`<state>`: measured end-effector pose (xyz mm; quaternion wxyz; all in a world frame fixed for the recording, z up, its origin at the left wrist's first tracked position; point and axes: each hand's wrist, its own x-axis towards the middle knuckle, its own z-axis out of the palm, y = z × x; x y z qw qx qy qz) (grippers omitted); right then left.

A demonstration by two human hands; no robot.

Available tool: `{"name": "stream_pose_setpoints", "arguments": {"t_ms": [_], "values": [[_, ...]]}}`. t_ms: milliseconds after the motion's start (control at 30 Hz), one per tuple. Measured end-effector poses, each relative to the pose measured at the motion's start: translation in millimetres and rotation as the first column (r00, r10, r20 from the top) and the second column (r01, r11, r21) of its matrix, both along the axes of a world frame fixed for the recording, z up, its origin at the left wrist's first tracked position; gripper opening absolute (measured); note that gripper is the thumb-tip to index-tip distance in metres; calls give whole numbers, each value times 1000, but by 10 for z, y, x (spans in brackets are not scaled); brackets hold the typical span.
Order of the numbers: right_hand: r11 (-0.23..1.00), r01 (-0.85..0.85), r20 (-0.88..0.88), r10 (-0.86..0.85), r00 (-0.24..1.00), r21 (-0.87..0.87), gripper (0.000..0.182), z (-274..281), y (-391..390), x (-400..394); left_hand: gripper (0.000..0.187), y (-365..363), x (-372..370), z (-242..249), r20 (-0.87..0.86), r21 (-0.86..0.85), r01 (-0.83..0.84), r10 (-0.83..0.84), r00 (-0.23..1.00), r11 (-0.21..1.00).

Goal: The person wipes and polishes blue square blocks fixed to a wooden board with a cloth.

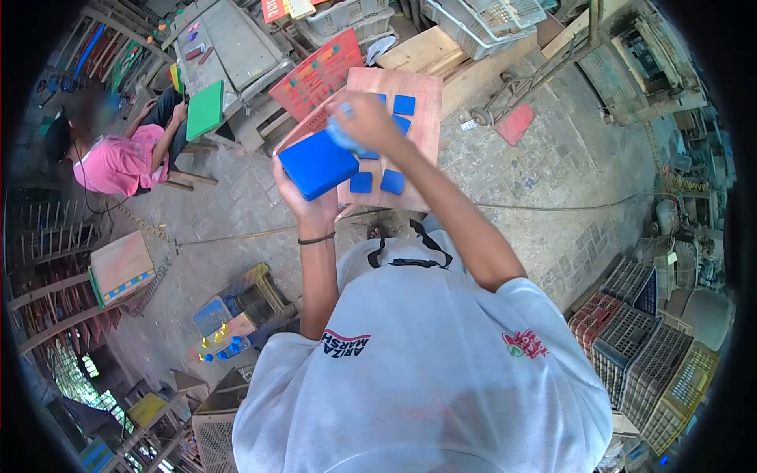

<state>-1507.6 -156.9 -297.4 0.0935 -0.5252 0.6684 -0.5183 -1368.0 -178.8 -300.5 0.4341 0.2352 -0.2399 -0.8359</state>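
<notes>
My left hand (301, 195), with a black band at the wrist, grips a thick rectangular blue block (317, 167) from its left side and below. Closed around a crumpled light-blue cloth (342, 137), my right hand (366, 120) is at the block's upper right corner and slightly blurred. Below both hands lies a reddish wooden board (423, 142), which carries several small blue square pieces (393, 182). Part of these pieces is hidden behind my right hand and forearm.
A red plastic crate (327, 72) adjoins the board, with pale crates (485, 27) beyond. At left, a person in a pink shirt (122, 162) sits beside a green panel (206, 110). Stacked crates (627, 347) stand at lower right. A cable (552, 207) crosses the floor.
</notes>
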Motion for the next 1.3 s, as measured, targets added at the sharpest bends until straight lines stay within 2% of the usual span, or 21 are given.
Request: {"name": "stream_pose_setpoints", "arguments": {"t_ms": [67, 100, 167, 200, 233, 267, 300, 367, 433, 567, 633, 700, 733, 767, 833, 867, 933, 1033, 1167, 1233, 1300], "values": [[979, 93, 139, -119, 983, 179, 19, 133, 95, -197, 56, 8, 24, 65, -40, -3, 20, -20, 999, 1000], [980, 79, 136, -105, 985, 182, 19, 307, 81, -120, 55, 15, 13, 79, -92, -5, 42, -42, 995, 999], [973, -26, -71, 10, 997, -229, 22, 615, 190, 320, 52, -43, -35, -95, -22, 224, -86, 93, 995, 971], [973, -29, -66, 15, 998, -227, 22, 608, 211, 490, 49, -22, -88, -272, -44, 13, -172, 173, 984, 985], [973, -38, -227, -15, 974, -228, 22, 579, 218, 635, 46, 11, -140, -349, -85, -199, -252, 239, 967, 947], [973, -42, -380, -48, 924, -225, 22, 525, 232, 705, 46, 19, -137, -407, -83, -201, -246, 234, 969, 948], [974, -35, -375, -53, 925, -222, 22, 424, 235, 703, 45, 63, -120, -370, -19, -118, -195, 194, 981, 974], [996, -89, -66, 88, 994, -12, 22, 229, 125, 526, 44, 95, -186, -258, 67, 53, -115, 112, 991, 992], [988, -135, -66, 139, 988, 69, 24, 133, 100, 414, 43, 177, -152, -227, 162, 244, -46, 6, 987, 969], [968, -209, 28, 207, 978, 137, 27, 89, 184, 156, 46, 213, -124, -182, 32, 388, 67, -86, 996, 919], [979, -145, -18, 149, 989, 145, 28, 8, 276, 66, 45, 122, 2, -344, -42, 347, 115, -107, 993, 931], [981, 58, -22, -55, 998, 183, 27, -59, 354, -39, 44, 47, 62, -374, -111, 286, 155, -128, 986, 946], [980, 93, 109, -112, 988, 174, 27, -23, 360, -34, 45, 25, 54, -260, -85, 229, 52, -33, 996, 972], [980, 89, 113, -110, 987, 175, 27, 12, 344, -2, 46, 15, 53, -189, -65, 172, -52, 64, 996, 984], [997, 82, 171, -83, 982, 12, 24, 374, 332, 195, 48, -9, 30, -173, -5, 189, -79, 81, 997, 979], [996, 85, 176, -87, 980, 17, 24, 440, 317, 329, 49, 5, -4, -139, 44, 154, -59, 53, 998, 986], [987, -75, -101, 61, 993, -142, 20, 531, 236, 510, 52, 107, -71, -100, 78, 105, 19, -27, 997, 994], [997, 0, -215, -17, 976, -79, 19, 72, 85, 346, 51, 241, -117, 86, 58, 144, 35, -44, 997, 989], [990, 126, -109, -118, 987, 71, 23, -492, 175, -172, 51, 347, 44, 65, 165, -2, 122, -120, 979, 992], [941, 165, 254, -244, 936, 295, 21, -192, 303, -201, 54, 307, -15, 178, 130, -81, 94, -83, 988, 992], [989, 136, 331, -148, 932, 60, 20, 199, 405, 117, 53, 262, -54, 64, 150, -102, 120, -104, 983, 988]]}}
